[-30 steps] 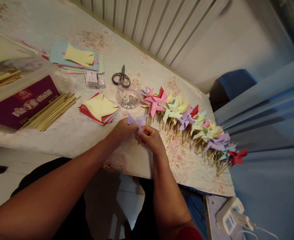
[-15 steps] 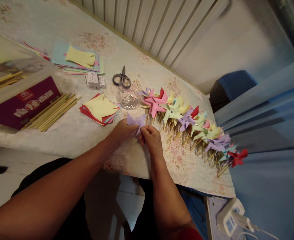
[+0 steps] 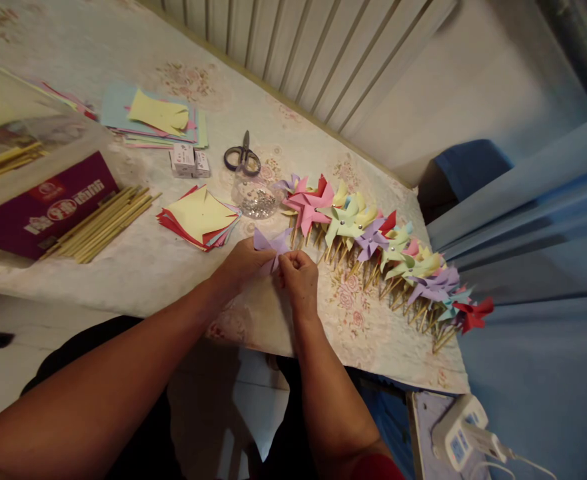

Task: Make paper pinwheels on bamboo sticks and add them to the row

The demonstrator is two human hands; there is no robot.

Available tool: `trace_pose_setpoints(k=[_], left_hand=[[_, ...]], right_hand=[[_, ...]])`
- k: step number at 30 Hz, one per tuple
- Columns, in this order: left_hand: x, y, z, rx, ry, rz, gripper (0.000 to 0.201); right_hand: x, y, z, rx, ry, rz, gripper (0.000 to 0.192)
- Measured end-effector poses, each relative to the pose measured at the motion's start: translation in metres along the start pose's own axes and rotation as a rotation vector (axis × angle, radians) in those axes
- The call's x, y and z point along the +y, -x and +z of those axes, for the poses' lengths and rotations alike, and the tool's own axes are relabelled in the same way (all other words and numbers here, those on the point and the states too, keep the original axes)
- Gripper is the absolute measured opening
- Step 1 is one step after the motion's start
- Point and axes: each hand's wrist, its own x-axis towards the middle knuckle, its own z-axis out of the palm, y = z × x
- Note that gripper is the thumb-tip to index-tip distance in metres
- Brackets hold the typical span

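A purple paper pinwheel (image 3: 272, 241) is held between both hands above the front part of the table. My left hand (image 3: 248, 261) is closed on its left side. From the right, my right hand (image 3: 299, 275) pinches near its centre with thumb and forefinger; anything small inside that pinch is hidden. Just behind the paper lies a clear bag of small silvery pins (image 3: 258, 202). Left of it rests a stack of cut paper squares (image 3: 200, 217), yellow on top with red and blue below.
Finished pinwheels (image 3: 373, 235) on sticks run in a row to the right. Scissors (image 3: 243, 157), small boxes (image 3: 189, 161) and coloured paper sheets (image 3: 146, 115) lie at the back left. Wooden sticks (image 3: 106, 225) lean by a plastic bin (image 3: 43, 207). A power strip (image 3: 460, 433) sits lower right.
My right hand has shifted very slightly left against the purple paper. My left hand keeps its hold, and the other things lie as before.
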Motion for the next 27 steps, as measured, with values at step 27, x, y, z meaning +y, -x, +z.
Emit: trace_pose_setpoints(k=[27], left_hand=[[-0.003, 0.0, -0.003, -0.013, 0.005, 0.063, 0.01]], right_hand=[[-0.008, 0.002, -0.014, 0.08, 0.041, -0.093, 0.018]])
